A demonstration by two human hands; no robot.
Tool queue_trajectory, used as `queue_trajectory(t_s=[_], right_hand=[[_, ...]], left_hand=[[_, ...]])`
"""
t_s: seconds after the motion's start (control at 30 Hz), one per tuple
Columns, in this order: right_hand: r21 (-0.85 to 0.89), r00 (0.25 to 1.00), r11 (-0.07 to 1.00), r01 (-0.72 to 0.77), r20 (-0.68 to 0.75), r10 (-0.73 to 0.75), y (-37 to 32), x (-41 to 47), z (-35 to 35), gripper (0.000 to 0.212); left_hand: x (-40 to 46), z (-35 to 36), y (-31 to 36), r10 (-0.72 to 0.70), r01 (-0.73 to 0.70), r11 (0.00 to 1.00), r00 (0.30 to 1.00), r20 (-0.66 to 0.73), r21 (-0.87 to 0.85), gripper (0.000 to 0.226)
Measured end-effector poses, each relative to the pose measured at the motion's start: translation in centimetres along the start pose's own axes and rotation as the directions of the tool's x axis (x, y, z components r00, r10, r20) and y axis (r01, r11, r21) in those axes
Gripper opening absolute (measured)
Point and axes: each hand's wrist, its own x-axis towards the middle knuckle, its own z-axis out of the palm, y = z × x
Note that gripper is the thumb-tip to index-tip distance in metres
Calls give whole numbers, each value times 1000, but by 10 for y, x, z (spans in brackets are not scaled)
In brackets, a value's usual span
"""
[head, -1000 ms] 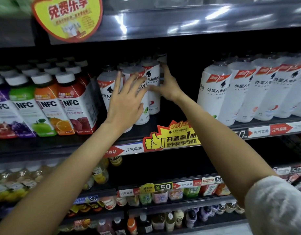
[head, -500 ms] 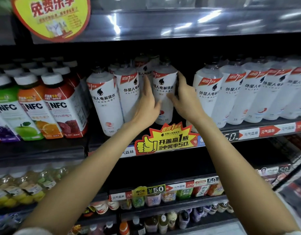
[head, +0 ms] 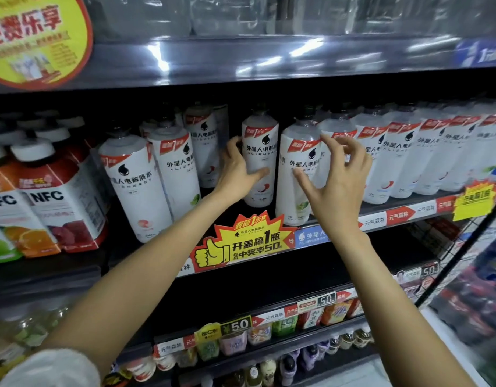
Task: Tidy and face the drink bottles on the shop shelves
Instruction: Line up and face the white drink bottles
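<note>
Shop shelving filled your view, with the dark middle shelf [head: 146, 270] carrying the drinks. Your left hand [head: 238, 174] gripped a white bottle [head: 259, 163] near the centre of that shelf, thumb across its label and fingers [head: 232, 143] curled round its far side. That bottle stood upright, set back from the shelf edge, label facing you. Your right hand [head: 336, 180] hovered just at 3 o'clock of it, in front of a second white bottle [head: 298, 174] that stood at the shelf edge; the fingers [head: 332, 145] were spread and loosely bent, holding nothing, and whether the thumb touched the label I cannot tell. Toward 9 o'clock stood more white bottles [head: 135, 185], leaning slightly, and beyond them the NFC juice bottles [head: 59, 208]. Toward 3 o'clock a tight row of white bottles [head: 403, 160] ran to the frame edge. At 6 o'clock of the gripped bottle a red and yellow promo tag [head: 241, 244] hung on the shelf edge. At 11 o'clock a round yellow sign [head: 37, 37] hung from the upper shelf. Small bottles [head: 258, 333] lined the lower shelves at 6 o'clock.
</note>
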Motion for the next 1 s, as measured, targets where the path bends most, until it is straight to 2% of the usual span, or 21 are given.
queue_trajectory(t_s=[0.07,0.23,0.53,0.63,0.73,0.83,0.93,1.0], right_hand=[[24,1000,1000,-7,17,7,3,1,0,62],[48,1000,999,-19,4,19,3,0,-1,64],[11,999,999,-43,18,43,6,0,1,64],[62,996,996,-58,76,53,11,0,2,66],[127,992,990,-67,111,53,12,-3,4,67],[177,998,984,-35,60,24,17,-1,-1,63],[180,998,983,-28,-42,36,32,16,-16,46],[152,998,986,-68,0,69,37,32,-26,45]], left_hand=[[2,1,2,14,-11,999,997,76,-45,81],[2,10,7,34,0,991,969,246,-136,92],[8,11,7,51,46,968,928,369,-248,87],[3,12,16,38,154,893,910,412,-423,84],[-5,6,26,11,225,826,910,414,-517,95],[-6,4,22,36,184,834,922,385,-519,113],[-10,13,22,79,43,935,943,324,-353,130],[-10,25,23,101,-22,962,955,280,-272,141]])
